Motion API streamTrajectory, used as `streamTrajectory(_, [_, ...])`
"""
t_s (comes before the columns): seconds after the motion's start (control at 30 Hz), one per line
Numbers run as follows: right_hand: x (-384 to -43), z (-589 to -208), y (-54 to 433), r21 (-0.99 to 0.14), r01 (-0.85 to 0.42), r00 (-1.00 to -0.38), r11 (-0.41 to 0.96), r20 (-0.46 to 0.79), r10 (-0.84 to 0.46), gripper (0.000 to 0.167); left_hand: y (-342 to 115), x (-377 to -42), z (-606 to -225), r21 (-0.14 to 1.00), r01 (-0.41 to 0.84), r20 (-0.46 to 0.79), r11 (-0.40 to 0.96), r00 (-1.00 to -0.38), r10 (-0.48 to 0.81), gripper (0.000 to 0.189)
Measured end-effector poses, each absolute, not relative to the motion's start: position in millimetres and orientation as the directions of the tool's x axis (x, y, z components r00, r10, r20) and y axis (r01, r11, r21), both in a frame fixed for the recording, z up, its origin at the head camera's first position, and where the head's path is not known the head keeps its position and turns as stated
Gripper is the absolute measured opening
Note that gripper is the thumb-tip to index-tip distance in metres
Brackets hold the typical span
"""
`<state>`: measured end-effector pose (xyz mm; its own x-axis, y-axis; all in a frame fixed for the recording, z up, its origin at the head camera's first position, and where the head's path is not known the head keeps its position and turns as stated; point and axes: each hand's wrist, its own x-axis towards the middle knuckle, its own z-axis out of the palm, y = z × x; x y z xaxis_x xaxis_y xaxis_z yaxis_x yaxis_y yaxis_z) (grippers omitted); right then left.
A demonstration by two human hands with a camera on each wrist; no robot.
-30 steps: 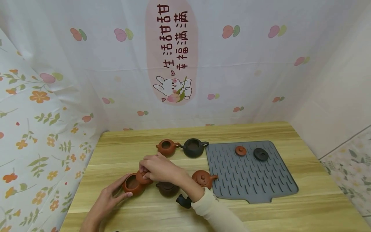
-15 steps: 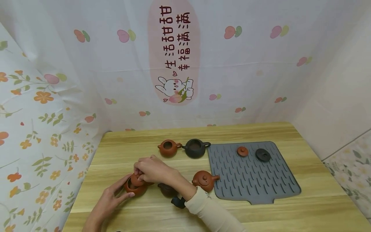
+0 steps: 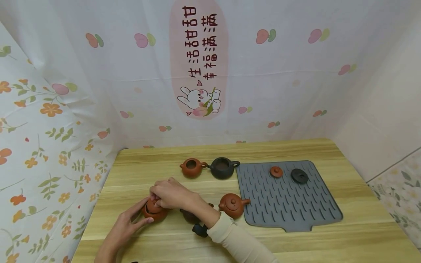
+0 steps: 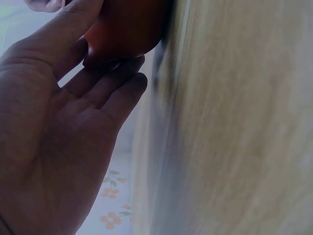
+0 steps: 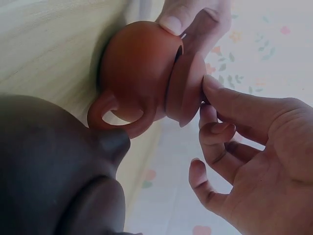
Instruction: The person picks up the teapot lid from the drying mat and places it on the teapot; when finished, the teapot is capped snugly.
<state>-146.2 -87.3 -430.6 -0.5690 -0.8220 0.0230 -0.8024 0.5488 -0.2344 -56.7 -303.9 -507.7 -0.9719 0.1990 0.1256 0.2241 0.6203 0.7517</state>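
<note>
At the left of the table stands a reddish-brown clay teapot (image 3: 158,217), its loop handle turned to the right. My left hand (image 3: 124,224) holds its body from the left, thumb and fingers on either side. With thumb and fingertips, my right hand (image 3: 172,194) pinches the knob of a matching lid (image 5: 188,88). The lid sits tilted at the teapot's mouth, with a dark gap showing along one side of the rim. The knob itself is mostly hidden by the fingertips.
A dark brown teapot (image 3: 189,216) and a black object (image 3: 199,230) lie partly under my right forearm. A lidded reddish teapot (image 3: 231,205) stands beside a grey mat (image 3: 286,204) bearing a red lid (image 3: 276,171) and a black lid (image 3: 299,176). Behind are lidless orange (image 3: 192,168) and black (image 3: 222,168) teapots.
My right hand has moved left and brought the lid from the right side of the teapot over its mouth. The left hand has kept its hold on the teapot.
</note>
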Motion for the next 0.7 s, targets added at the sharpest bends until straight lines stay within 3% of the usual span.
streamTrajectory(0.7, [-142.7,-427.6,-97.7,-0.253,-0.788,-0.576,0.561,-0.016,-0.817,0.012,-303.4,-57.7,-509.1,0.748,0.242,0.143,0.618,-0.968,0.206,0.067])
